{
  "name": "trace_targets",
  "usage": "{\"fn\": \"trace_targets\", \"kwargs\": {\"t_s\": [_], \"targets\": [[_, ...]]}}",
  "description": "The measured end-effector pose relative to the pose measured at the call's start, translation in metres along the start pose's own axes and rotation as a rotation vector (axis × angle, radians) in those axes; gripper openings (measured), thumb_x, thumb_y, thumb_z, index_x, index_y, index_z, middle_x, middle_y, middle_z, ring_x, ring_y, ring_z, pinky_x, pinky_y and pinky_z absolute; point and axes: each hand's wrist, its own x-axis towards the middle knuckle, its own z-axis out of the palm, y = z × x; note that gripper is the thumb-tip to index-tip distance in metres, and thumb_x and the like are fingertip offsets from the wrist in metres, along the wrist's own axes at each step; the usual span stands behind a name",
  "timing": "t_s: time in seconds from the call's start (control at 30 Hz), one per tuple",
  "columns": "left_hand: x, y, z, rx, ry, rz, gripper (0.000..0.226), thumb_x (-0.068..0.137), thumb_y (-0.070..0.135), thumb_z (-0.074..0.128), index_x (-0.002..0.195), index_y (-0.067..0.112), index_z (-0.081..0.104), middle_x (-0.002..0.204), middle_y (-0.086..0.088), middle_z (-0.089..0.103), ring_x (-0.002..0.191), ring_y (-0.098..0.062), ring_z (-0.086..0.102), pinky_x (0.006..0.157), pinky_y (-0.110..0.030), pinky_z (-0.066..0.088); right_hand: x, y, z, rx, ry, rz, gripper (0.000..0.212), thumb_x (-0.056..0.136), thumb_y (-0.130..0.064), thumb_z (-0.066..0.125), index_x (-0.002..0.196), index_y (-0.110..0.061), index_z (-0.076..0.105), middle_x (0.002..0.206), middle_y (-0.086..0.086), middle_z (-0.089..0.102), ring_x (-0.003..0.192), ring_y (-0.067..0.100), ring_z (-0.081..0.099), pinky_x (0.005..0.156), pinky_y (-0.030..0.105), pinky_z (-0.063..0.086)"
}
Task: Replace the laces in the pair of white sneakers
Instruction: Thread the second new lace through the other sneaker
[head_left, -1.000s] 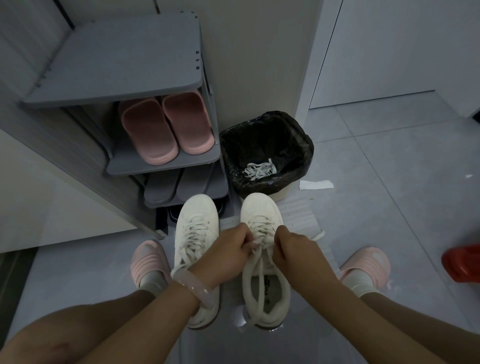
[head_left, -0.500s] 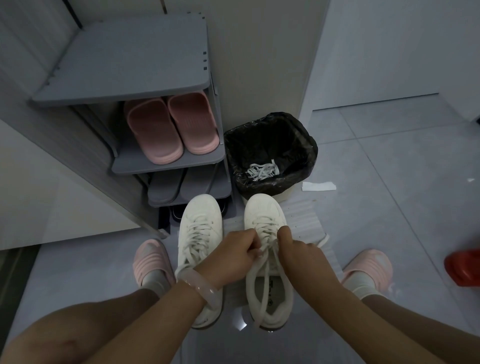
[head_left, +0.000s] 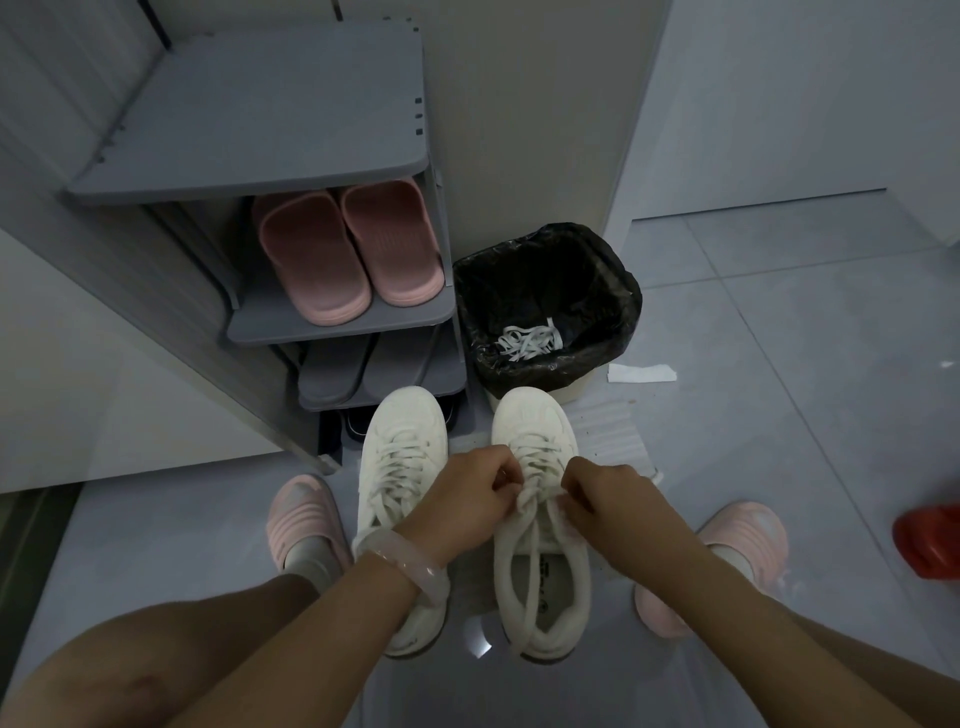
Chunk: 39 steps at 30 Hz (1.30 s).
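- Pinching the lace (head_left: 530, 501) on the right sneaker (head_left: 537, 525) between left hand (head_left: 467, 499) and right hand (head_left: 605, 501), fingers curled tight, knot midway.
- Pointing toes away, heels near; left sneaker (head_left: 402, 467) sitting just beside, already laced.

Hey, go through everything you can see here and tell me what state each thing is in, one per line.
Left white lace-up sneaker: laced, on the floor.
Right white lace-up sneaker: laced, ends being tied.
Left hand: pinches a lace end.
Right hand: pinches the other lace end.
Black-lined waste bin: open, holds loose white laces.
Pink rubber slippers: paired on the grey shelf.
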Motion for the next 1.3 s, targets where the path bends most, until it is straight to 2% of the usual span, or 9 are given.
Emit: {"fn": "trace_targets", "kwargs": {"t_s": [0.07,0.23,0.37,0.47,0.67,0.8,1.0,1.2,1.3], "targets": [[0.001,-0.001,0.001,0.025,0.002,0.015,0.008,0.088,0.012,0.057,0.094,0.012,0.062,0.083,0.008,0.057,0.080,-0.007,0.055,0.070,-0.013,0.043,0.000,-0.001,0.002,-0.072,0.007,-0.021,0.013,0.098,-0.019,0.037,0.104,-0.010,0.045,0.081,0.003,0.052,0.068,0.017,0.045,0.050,0.017,0.026],[0.001,-0.002,0.003,0.071,0.004,0.038,0.007,0.089,0.015,0.057,0.095,0.014,0.061,0.087,0.007,0.057,0.081,-0.005,0.054,0.067,-0.009,0.039,-0.002,-0.005,0.003,-0.182,-0.040,-0.028,0.015,0.097,-0.015,0.037,0.112,-0.012,0.040,0.074,-0.001,0.041,0.069,0.018,0.045,0.052,0.023,0.032],[0.002,-0.003,0.004,0.056,0.000,0.041,0.002,0.089,0.014,0.058,0.089,0.016,0.059,0.090,0.003,0.059,0.085,-0.010,0.056,0.071,-0.013,0.042,0.000,-0.002,-0.011,0.180,-0.073,0.050,0.015,0.095,-0.030,0.046,0.104,-0.018,0.049,0.082,0.005,0.067,0.071,0.019,0.062,0.066,0.029,0.050],[0.004,-0.003,0.005,0.040,0.007,0.024,0.004,0.088,0.013,0.057,0.090,0.012,0.061,0.092,0.002,0.058,0.087,-0.011,0.055,0.075,-0.018,0.043,0.003,0.002,-0.012,0.374,-0.024,0.181,0.015,0.095,-0.024,0.048,0.099,-0.013,0.058,0.081,0.008,0.070,0.071,0.018,0.067,0.074,0.035,0.055],[0.007,-0.004,0.006,0.016,-0.011,-0.031,0.006,0.092,0.016,0.052,0.087,0.016,0.055,0.085,0.007,0.054,0.083,-0.009,0.052,0.067,-0.014,0.039,0.007,-0.006,-0.004,0.116,-0.056,0.102,0.012,0.092,-0.021,0.047,0.088,-0.012,0.054,0.084,-0.001,0.052,0.076,0.014,0.049,0.059,0.020,0.037],[0.008,-0.004,0.005,0.029,-0.022,-0.053,0.013,0.095,0.017,0.046,0.082,0.020,0.048,0.080,0.011,0.049,0.073,-0.004,0.047,0.060,-0.015,0.034,0.008,-0.011,0.001,-0.040,-0.009,0.047,0.012,0.096,-0.018,0.036,0.085,-0.015,0.037,0.082,0.000,0.044,0.073,0.018,0.045,0.057,0.025,0.031],[0.008,-0.001,0.005,-0.001,-0.003,-0.065,0.025,0.095,0.017,0.044,0.072,0.026,0.041,0.088,-0.001,0.056,0.087,-0.020,0.057,0.076,-0.030,0.045,0.009,-0.007,0.007,-0.110,0.023,0.041,0.010,0.098,-0.015,0.032,0.090,-0.016,0.027,0.064,-0.006,0.030,0.067,0.021,0.044,0.049,0.023,0.023],[0.006,-0.002,0.004,0.064,-0.018,0.042,0.003,0.091,0.018,0.054,0.090,0.016,0.057,0.090,0.003,0.060,0.087,-0.011,0.057,0.073,-0.016,0.043,0.009,-0.004,-0.001,0.003,0.036,0.003,0.014,0.097,-0.022,0.036,0.088,-0.012,0.041,0.063,-0.003,0.040,0.059,0.017,0.042,0.050,0.019,0.026],[0.006,0.000,0.003,0.097,0.048,0.065,0.007,0.088,0.014,0.057,0.083,0.018,0.055,0.085,0.004,0.059,0.081,-0.009,0.057,0.067,-0.011,0.041,0.008,-0.003,-0.003,0.077,0.051,0.034,0.018,0.095,-0.022,0.040,0.092,-0.008,0.051,0.070,0.002,0.050,0.062,0.017,0.046,0.051,0.018,0.030]]}}
